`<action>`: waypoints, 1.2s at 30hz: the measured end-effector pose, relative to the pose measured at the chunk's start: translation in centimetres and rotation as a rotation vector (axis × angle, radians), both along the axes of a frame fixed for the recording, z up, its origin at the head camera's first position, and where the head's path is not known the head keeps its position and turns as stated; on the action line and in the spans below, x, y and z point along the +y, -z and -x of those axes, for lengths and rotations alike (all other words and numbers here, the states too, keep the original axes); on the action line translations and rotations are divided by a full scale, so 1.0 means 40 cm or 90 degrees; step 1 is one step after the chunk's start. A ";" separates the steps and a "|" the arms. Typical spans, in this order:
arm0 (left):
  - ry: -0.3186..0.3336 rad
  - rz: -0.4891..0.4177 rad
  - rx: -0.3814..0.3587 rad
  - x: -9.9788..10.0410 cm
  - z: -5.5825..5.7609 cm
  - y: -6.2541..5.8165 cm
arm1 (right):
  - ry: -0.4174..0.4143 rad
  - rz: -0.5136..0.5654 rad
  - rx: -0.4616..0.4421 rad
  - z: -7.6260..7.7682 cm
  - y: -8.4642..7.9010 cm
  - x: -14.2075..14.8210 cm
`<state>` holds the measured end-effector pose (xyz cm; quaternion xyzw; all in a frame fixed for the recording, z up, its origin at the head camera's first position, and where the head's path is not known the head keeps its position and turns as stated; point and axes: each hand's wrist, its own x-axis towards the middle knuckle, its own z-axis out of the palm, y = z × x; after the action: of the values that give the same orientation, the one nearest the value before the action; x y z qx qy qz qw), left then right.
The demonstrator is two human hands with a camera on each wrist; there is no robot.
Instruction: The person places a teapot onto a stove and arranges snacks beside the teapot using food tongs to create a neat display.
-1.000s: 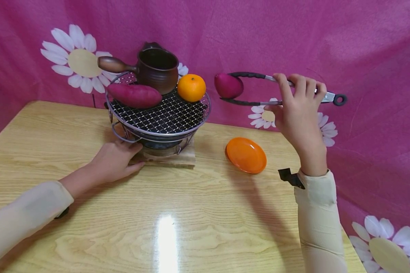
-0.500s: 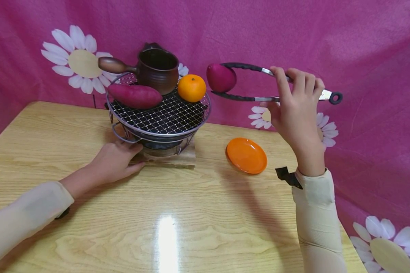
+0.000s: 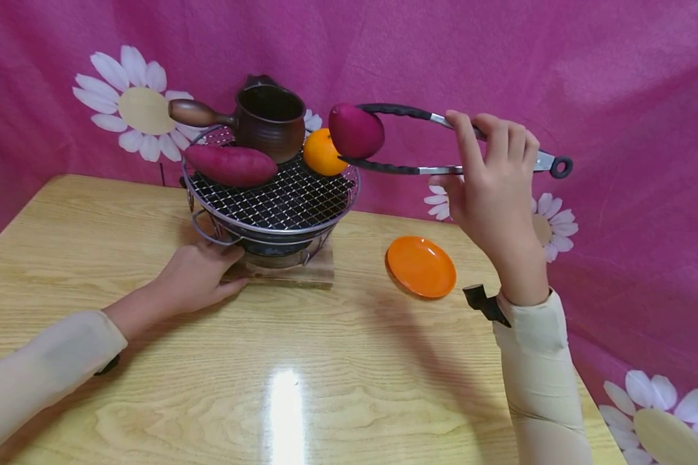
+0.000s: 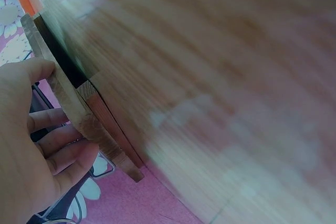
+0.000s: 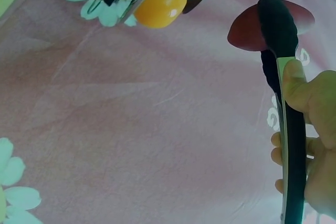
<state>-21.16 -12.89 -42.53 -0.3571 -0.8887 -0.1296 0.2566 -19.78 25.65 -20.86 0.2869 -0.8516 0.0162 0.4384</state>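
Observation:
My right hand [image 3: 497,174] grips a pair of black-tipped metal tongs [image 3: 395,170] from above. Between their tips a purple-red sweet potato [image 3: 356,131] is pinched in the air, overlapping the orange mandarin [image 3: 321,154] in the head view. The right wrist view shows the potato [image 5: 245,29] crosswise in the tongs. Low at the left, my left hand [image 3: 194,278] holds the near left part of the wooden board [image 3: 302,274] under the grill; thumb and fingers lie along its edges [image 4: 68,93]. On the round wire grill [image 3: 273,203] rest the mandarin and another sweet potato [image 3: 232,165].
A dark brown clay pot [image 3: 273,132] with a side handle stands at the back of the grill. An orange plate [image 3: 421,267] lies on the wooden table [image 3: 209,387] to the grill's right. A pink flowered cloth [image 3: 430,58] hangs behind.
My right hand has moved left with the tongs, bringing the pinched sweet potato from right of the grill to in front of the mandarin in view. The left hand stays put.

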 end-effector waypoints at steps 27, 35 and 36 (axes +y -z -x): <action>-0.004 0.004 0.007 -0.001 0.001 0.005 | -0.052 -0.038 0.026 -0.009 -0.001 -0.066; -0.003 0.007 0.013 -0.001 0.001 0.005 | -0.052 -0.055 0.009 -0.008 0.009 -0.082; -0.003 0.008 0.011 -0.001 0.001 0.005 | -0.050 -0.058 0.007 -0.008 0.010 -0.085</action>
<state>-21.22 -12.95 -42.74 -0.3575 -0.8882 -0.1204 0.2623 -19.45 22.27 -21.26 0.3398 -0.8372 -0.0069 0.4284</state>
